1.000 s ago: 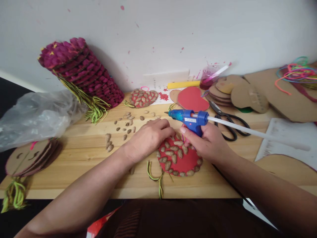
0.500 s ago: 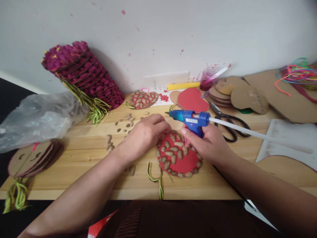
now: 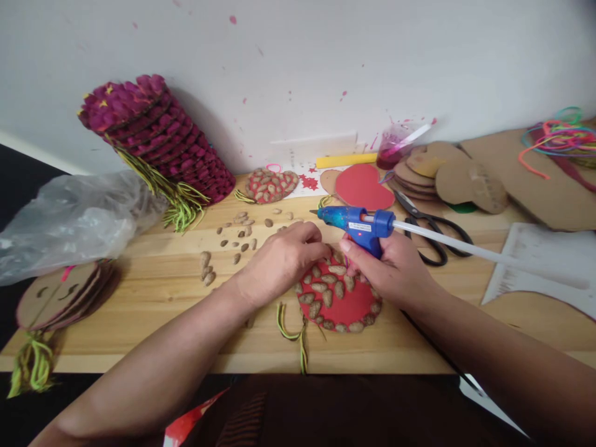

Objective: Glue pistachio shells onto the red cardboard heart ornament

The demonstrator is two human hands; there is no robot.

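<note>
My right hand (image 3: pixel 395 267) is wrapped round the handle of a blue hot glue gun (image 3: pixel 367 231), its nozzle aimed left and a long white glue stick (image 3: pixel 447 239) out of its back. Under the gun lies a red heart (image 3: pixel 347 307), edged and partly covered with peanuts in their shells (image 3: pixel 327 298). My left hand (image 3: pixel 288 254) is closed, its fingertips at the heart's upper part; whatever they pinch or press is hidden. A yellow-green and dark yarn tassel (image 3: pixel 302 351) hangs from the heart's lower left.
Loose peanuts (image 3: pixel 206 268) lie left of my left hand. Behind are a peanut-covered heart (image 3: pixel 271 186), a plain red heart (image 3: pixel 364 187) and a cup of purple liquid (image 3: pixel 389 152). Black scissors (image 3: pixel 437 233) and cardboard shapes (image 3: pixel 470 186) lie right; a purple cylinder (image 3: pixel 158 143) leans left.
My left hand has moved slightly right, further over the upper part of the peanut heart, uncovering more loose peanuts. My right hand and the hot glue gun have stayed nearly still.
</note>
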